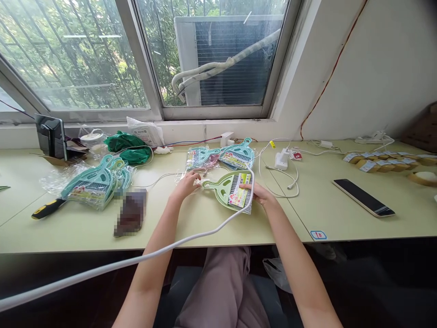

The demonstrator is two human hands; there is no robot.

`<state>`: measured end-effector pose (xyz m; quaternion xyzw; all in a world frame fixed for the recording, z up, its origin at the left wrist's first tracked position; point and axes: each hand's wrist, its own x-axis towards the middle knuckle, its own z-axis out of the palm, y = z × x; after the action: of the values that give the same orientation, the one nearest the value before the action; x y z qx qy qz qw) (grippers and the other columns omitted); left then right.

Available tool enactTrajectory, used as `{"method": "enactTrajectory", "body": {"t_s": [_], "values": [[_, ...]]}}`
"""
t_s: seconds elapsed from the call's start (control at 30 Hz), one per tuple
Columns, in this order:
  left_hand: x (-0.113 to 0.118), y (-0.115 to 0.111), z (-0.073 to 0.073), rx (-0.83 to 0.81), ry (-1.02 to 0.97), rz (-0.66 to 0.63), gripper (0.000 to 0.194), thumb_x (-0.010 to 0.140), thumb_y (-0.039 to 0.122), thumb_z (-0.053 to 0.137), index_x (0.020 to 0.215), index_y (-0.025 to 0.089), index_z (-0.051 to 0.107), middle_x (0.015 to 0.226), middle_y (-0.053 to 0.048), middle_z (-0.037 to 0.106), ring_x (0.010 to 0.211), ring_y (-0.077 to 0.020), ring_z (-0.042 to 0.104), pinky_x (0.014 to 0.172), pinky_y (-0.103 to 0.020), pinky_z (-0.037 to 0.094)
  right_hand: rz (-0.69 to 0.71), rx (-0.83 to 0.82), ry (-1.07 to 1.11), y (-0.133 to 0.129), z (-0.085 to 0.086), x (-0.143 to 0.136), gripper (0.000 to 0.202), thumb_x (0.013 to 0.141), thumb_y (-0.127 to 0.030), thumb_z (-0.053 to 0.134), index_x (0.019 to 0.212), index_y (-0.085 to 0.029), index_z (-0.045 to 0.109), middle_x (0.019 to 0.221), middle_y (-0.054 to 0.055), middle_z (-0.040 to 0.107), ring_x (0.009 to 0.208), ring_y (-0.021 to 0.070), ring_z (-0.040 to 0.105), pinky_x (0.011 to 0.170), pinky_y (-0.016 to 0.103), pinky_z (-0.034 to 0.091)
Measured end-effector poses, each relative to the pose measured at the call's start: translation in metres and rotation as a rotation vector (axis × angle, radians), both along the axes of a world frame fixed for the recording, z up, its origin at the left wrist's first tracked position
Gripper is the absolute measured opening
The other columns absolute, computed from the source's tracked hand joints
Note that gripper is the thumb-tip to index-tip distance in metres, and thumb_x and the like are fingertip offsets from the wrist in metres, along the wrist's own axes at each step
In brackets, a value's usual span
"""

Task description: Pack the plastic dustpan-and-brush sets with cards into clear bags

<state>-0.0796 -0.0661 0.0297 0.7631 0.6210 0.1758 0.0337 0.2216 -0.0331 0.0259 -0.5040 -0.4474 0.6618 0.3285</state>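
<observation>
Pale desk, window behind. Green dustpan and brush held midway along desk's front edge, set back. Right hand grasps bristle end; left hand at handle tip, grip unclear. Probable step: working the handle end; next calls for steady right hold.

Pale green table beneath daylit window, white wall

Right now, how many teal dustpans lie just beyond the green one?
2 show: the left teal dustpan and, beside it, the right teal dustpan, both beyond the green dustpan; more may be hidden beneath.
</observation>
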Motion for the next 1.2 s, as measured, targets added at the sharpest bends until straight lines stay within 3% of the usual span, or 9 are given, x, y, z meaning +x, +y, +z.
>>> {"method": "enactTrajectory", "body": {"t_s": [0.27,0.4,0.6,0.73,0.9,1.03,1.2], "values": [[0.011,0.0,0.006,0.092,0.246,0.058,0.021,0.087,0.02,0.047,0.089,0.018,0.068,0.093,-0.009,0.067,0.08,-0.0217,0.064,0.066,-0.03,0.046,-0.012,-0.049,0.069,0.0,-0.004,-0.006,0.024,0.072,-0.015,0.07,0.096,-0.014,0.064,0.093,0.009,0.074,0.078,0.0209,0.071,0.071,0.035,0.06],[0.018,-0.001,0.009,0.14,0.301,0.103,0.029,0.093,0.019,0.039,0.087,0.017,0.067,0.091,-0.009,0.067,0.085,-0.0205,0.063,0.063,-0.027,0.046,-0.01,-0.063,0.115,-0.004,-0.004,-0.013,0.024,0.073,-0.016,0.07,0.096,-0.014,0.064,0.089,0.009,0.074,0.078,0.0216,0.071,0.075,0.038,0.06],[0.02,-0.002,0.008,0.219,0.29,0.123,0.025,0.093,0.017,0.042,0.086,0.018,0.065,0.092,-0.007,0.066,0.096,-0.0191,0.06,0.058,-0.024,0.043,-0.063,-0.018,0.129,-0.005,-0.009,-0.023,0.023,0.072,-0.017,0.07,0.094,-0.015,0.065,0.088,0.009,0.074,0.08,0.0217,0.071,0.073,0.035,0.06],[0.023,-0.002,0.007,0.296,0.26,0.109,0.022,0.094,0.017,0.042,0.089,0.017,0.063,0.093,-0.007,0.066,0.097,-0.0189,0.058,0.06,-0.024,0.044,-0.139,0.03,0.152,-0.008,-0.007,-0.029,0.021,0.073,-0.018,0.069,0.094,-0.016,0.064,0.088,0.008,0.074,0.082,0.0216,0.071,0.074,0.033,0.06],[0.031,-0.005,0.006,0.379,0.171,0.056,0.025,0.097,0.025,0.038,0.096,0.02,0.062,0.096,-0.007,0.065,0.099,-0.0189,0.057,0.067,-0.026,0.044,-0.103,0.069,0.193,-0.017,-0.002,-0.037,0.015,0.076,-0.019,0.067,0.091,-0.018,0.065,0.091,0.007,0.075,0.088,0.0228,0.071,0.076,0.032,0.06],[0.045,-0.009,0.007,0.419,0.21,-0.013,0.03,0.098,0.024,0.033,0.095,0.021,0.062,0.094,-0.008,0.065,0.095,-0.0203,0.057,0.076,-0.031,0.044,-0.118,0.084,0.256,-0.017,-0.007,-0.044,0.015,0.077,-0.021,0.066,0.092,-0.018,0.064,0.096,0.007,0.074,0.091,0.0226,0.071,0.074,0.03,0.06],[0.052,-0.013,0.014,0.482,0.19,0.111,0.029,0.098,0.026,0.033,0.1,0.022,0.062,0.102,-0.009,0.064,0.098,-0.0227,0.055,0.083,-0.035,0.043,-0.184,0.077,0.304,-0.011,-0.014,-0.044,0.021,0.077,-0.022,0.066,0.097,-0.019,0.063,0.103,0.006,0.073,0.093,0.0208,0.07,0.076,0.029,0.06]]}}
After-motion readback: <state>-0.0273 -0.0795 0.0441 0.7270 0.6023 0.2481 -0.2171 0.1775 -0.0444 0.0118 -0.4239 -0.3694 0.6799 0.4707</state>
